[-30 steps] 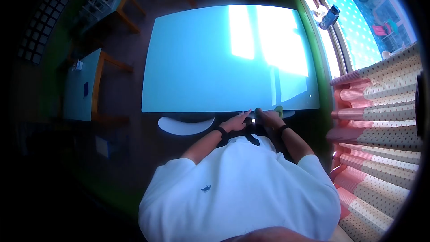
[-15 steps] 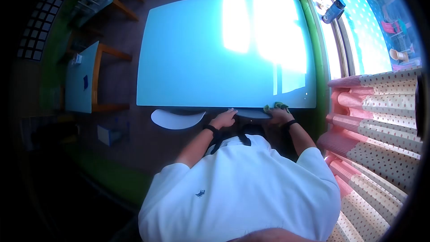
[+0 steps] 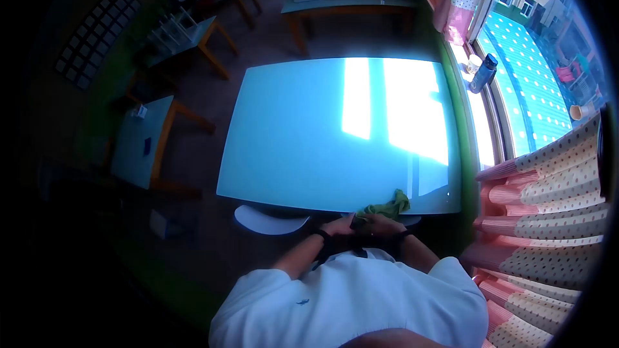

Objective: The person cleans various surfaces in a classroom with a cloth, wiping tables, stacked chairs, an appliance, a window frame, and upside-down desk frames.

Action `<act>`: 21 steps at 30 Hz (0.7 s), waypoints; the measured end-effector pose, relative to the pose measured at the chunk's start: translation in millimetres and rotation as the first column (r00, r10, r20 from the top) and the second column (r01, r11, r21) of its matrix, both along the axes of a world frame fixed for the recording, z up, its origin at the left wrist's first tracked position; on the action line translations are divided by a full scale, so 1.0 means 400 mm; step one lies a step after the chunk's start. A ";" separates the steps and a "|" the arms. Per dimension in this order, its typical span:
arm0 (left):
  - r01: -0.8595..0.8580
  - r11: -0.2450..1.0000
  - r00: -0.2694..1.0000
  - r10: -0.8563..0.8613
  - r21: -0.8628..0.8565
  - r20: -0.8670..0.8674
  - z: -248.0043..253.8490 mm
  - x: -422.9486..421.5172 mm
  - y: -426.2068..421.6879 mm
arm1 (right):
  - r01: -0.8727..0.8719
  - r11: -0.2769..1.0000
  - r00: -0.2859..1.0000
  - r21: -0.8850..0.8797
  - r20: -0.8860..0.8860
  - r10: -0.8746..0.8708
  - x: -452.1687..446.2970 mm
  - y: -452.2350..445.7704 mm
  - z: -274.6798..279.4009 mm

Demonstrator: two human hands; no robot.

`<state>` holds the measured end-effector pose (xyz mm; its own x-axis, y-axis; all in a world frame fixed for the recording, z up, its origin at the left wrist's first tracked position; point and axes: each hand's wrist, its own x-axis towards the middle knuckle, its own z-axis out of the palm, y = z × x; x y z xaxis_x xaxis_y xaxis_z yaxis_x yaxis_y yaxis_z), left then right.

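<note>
A crumpled green cloth (image 3: 391,208) lies over the near edge of a light blue table (image 3: 290,135), towards its right side. My right hand (image 3: 385,225) is closed on the lower part of this cloth. Close beside it, my left hand (image 3: 338,225) has its fingers drawn together at the cloth's left end; its fingertips are partly hidden. Both wrists wear dark bands. Left of my left hand, a white curved chair back (image 3: 269,220) stands against the table edge. Part of another chair back (image 3: 410,220) shows behind my right hand.
A windowsill runs along the right with a dark blue bottle (image 3: 483,73) and a white cup (image 3: 474,63). Pink and dotted curtains (image 3: 541,212) hang nearer me. More tables (image 3: 143,138) stand left and at the back (image 3: 351,5). Sunlight glares off the tabletop.
My view has tilted up, so the table sits lower. My hands have come together from either side of a chair back, and the cloth now spreads onto the table edge.
</note>
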<state>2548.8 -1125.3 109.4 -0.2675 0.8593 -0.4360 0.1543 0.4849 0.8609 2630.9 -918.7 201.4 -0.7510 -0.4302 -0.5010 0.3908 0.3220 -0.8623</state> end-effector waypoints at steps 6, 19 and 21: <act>0.099 0.970 0.983 -0.129 -0.220 -0.128 0.003 -0.005 -0.042 | -0.178 0.780 0.935 0.599 -0.144 0.324 0.074 0.063 -0.145; -0.480 0.822 0.844 0.528 0.308 -0.094 0.134 -0.046 -0.480 | 0.016 0.989 0.880 -0.144 -0.467 -0.082 -0.201 -0.517 0.108; -0.589 0.748 0.771 0.634 0.305 -0.065 0.102 -0.060 -0.596 | 0.073 0.981 0.890 -0.180 -0.432 -0.146 -0.220 -0.610 0.125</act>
<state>2525.0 -1363.7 150.0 -0.8180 0.5591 -0.1353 0.0411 0.2914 0.9557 2542.7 -1162.8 251.5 -0.9253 -0.3770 -0.0403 -0.0171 0.1477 -0.9889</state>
